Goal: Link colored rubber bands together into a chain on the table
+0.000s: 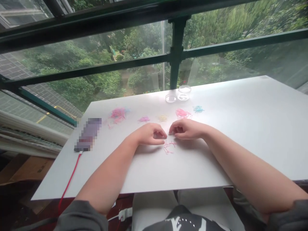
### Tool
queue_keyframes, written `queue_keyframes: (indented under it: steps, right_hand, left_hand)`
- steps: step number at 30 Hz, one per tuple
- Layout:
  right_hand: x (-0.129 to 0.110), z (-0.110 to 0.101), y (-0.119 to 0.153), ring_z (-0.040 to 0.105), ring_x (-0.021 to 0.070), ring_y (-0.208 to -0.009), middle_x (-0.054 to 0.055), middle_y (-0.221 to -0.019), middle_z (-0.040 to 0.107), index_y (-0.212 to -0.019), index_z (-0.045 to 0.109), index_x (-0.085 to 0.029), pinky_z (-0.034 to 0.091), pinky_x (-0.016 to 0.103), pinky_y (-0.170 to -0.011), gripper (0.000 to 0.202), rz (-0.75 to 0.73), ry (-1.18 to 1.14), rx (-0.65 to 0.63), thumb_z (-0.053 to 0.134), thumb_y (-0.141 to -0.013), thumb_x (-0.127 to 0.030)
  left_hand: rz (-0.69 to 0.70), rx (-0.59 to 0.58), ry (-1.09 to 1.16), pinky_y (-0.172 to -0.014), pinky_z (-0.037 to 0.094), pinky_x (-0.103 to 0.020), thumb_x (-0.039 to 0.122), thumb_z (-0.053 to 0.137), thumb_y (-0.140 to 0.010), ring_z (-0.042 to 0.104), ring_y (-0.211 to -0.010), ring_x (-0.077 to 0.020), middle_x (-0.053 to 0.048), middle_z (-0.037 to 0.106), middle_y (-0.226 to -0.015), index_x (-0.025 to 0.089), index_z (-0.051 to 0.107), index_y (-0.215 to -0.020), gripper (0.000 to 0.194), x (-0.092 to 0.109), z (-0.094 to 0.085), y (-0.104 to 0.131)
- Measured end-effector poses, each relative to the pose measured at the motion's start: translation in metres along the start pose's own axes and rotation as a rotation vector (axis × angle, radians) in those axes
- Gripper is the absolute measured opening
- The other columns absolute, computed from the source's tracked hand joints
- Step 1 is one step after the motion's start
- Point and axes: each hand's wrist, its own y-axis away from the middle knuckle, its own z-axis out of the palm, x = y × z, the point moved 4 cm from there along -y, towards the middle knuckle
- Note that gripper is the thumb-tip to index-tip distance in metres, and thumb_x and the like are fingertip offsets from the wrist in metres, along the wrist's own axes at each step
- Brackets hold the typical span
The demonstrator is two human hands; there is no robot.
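My left hand (151, 134) and right hand (183, 129), fingers curled, pinch grip unclear, above scattered thin pink rubber bands (169, 146); no common axis, white tabletop (240, 134).

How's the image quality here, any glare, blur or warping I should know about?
Head view: daylight from the window washes out the far part of the white table; the phone is pixelated; edges bow from the wide lens; the left hand and right hand stay sharp, with soft shadows.
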Motion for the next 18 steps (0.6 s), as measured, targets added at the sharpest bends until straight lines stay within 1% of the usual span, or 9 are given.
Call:
queue_keyframes:
  steps: [2, 4, 6, 10, 15, 18]
  right_hand:
    - [-0.0005, -0.0002, 0.0007, 0.05, 0.0106, -0.059, 0.002, -0.072, 0.06, -0.094, 0.065, -0.018, 0.036, 0.022, -0.055, 0.029, 0.006, -0.009, -0.036, 0.059, -0.067, -0.027]
    - [-0.0007, 0.0002, 0.0007, 0.051, 0.0113, -0.062, 0.002, -0.074, 0.06, -0.095, 0.065, -0.018, 0.037, 0.022, -0.056, 0.034, 0.013, -0.004, -0.058, 0.064, -0.064, -0.031]
    - [-0.0004, 0.0008, 0.0, 0.051, 0.0114, -0.063, 0.002, -0.075, 0.06, -0.094, 0.064, -0.019, 0.036, 0.022, -0.056, 0.035, 0.028, 0.013, -0.05, 0.066, -0.062, -0.032]
    - [0.0006, 0.0022, -0.0019, 0.05, 0.0106, -0.061, 0.001, -0.073, 0.06, -0.088, 0.064, -0.019, 0.035, 0.022, -0.056, 0.025, 0.06, 0.056, 0.005, 0.062, -0.064, -0.028]
    - [0.0015, 0.0028, -0.0039, 0.049, 0.0102, -0.059, 0.0, -0.072, 0.06, -0.086, 0.064, -0.02, 0.034, 0.022, -0.056, 0.019, 0.064, 0.073, 0.069, 0.055, -0.07, -0.024]
    - [0.0013, 0.0022, -0.0046, 0.049, 0.0108, -0.061, 0.001, -0.073, 0.061, -0.084, 0.064, -0.02, 0.034, 0.022, -0.057, 0.017, 0.055, 0.074, 0.112, 0.053, -0.072, -0.022]
  left_hand:
    - [-0.007, -0.055, 0.017, -0.069, 0.043, -0.023, 0.032, 0.065, -0.065, 0.056, -0.075, -0.0127, -0.004, 0.063, -0.084, 0.019, 0.067, -0.091, 0.029, 0.0013, -0.0004, 0.0006]
    - [-0.026, -0.069, 0.009, -0.069, 0.042, -0.023, 0.032, 0.067, -0.064, 0.055, -0.075, -0.013, -0.004, 0.062, -0.083, 0.019, 0.068, -0.09, 0.029, 0.0014, -0.0002, 0.0003]
    - [-0.057, -0.049, -0.005, -0.067, 0.042, -0.022, 0.031, 0.066, -0.065, 0.054, -0.073, -0.0127, -0.003, 0.062, -0.08, 0.019, 0.068, -0.086, 0.024, 0.0006, 0.0007, -0.0006]
    - [-0.1, -0.009, -0.017, -0.063, 0.04, -0.021, 0.029, 0.061, -0.07, 0.053, -0.068, -0.0111, -0.002, 0.063, -0.074, 0.018, 0.068, -0.077, 0.015, -0.0006, 0.0035, -0.0025]
    - [-0.165, 0.061, -0.034, -0.058, 0.038, -0.021, 0.03, 0.058, -0.071, 0.052, -0.063, -0.0101, -0.002, 0.063, -0.071, 0.017, 0.067, -0.076, 0.016, -0.0024, 0.0016, -0.0023]
    - [-0.171, 0.08, -0.021, -0.057, 0.039, -0.021, 0.031, 0.059, -0.07, 0.053, -0.061, -0.0102, -0.002, 0.063, -0.07, 0.017, 0.067, -0.076, 0.017, -0.002, -0.0008, -0.0012]
